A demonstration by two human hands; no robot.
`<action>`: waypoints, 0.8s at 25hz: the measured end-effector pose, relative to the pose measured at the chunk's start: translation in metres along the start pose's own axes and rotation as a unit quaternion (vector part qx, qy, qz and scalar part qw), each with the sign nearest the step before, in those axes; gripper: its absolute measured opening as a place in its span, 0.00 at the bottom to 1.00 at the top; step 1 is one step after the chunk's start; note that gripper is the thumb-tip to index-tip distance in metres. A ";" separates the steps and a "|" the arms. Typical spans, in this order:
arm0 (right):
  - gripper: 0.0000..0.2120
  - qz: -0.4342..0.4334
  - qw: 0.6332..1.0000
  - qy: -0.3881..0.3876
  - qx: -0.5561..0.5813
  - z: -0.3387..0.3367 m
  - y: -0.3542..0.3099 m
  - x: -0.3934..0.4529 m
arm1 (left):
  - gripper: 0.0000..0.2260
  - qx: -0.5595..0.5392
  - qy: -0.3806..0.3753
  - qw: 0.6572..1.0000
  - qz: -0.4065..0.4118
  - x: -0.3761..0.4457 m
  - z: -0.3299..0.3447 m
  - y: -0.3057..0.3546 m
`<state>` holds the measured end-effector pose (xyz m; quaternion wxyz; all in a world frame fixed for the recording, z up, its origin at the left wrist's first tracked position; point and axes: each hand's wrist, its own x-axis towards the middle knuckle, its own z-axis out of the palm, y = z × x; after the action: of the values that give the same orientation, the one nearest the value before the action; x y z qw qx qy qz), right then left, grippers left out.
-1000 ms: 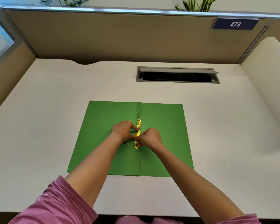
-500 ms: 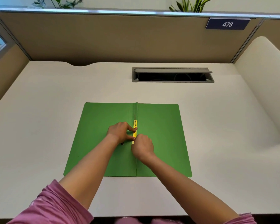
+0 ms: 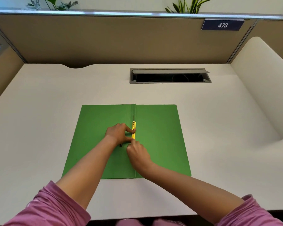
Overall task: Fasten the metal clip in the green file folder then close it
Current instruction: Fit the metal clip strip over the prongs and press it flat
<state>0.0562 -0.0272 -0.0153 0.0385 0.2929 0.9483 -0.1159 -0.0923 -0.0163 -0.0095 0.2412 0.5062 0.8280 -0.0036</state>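
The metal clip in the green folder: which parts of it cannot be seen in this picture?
- Head view: the metal clip has its near end hidden under the right hand.
- Its middle is partly covered by the left hand.
- Its far-end fittings are too small to read.

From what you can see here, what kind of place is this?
Most likely an office cubicle. Tan partition walls enclose a white desk, a number plate reading 473 hangs on the partition, and the desk has a built-in cable hatch.

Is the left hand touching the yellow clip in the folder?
Touching. In the head view, the left hand's thumb tip lies on the yellow clip, with no gap visible.
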 end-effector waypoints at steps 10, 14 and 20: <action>0.16 -0.047 0.997 0.036 0.044 0.016 0.034 -0.017 | 0.27 -0.018 0.006 1.000 0.000 -0.002 0.000 0.000; 0.13 0.024 0.990 0.051 0.125 0.023 0.024 -0.013 | 0.27 -0.015 0.012 1.000 -0.002 -0.002 0.001 0.000; 0.11 0.074 0.981 0.064 0.170 0.032 0.015 -0.014 | 0.27 -0.009 0.022 1.000 -0.003 -0.003 0.002 0.001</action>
<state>0.0761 -0.0309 -0.0474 -0.0641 0.3709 0.8911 -0.2536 -0.0896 -0.0191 -0.0102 0.2275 0.5015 0.8346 0.0141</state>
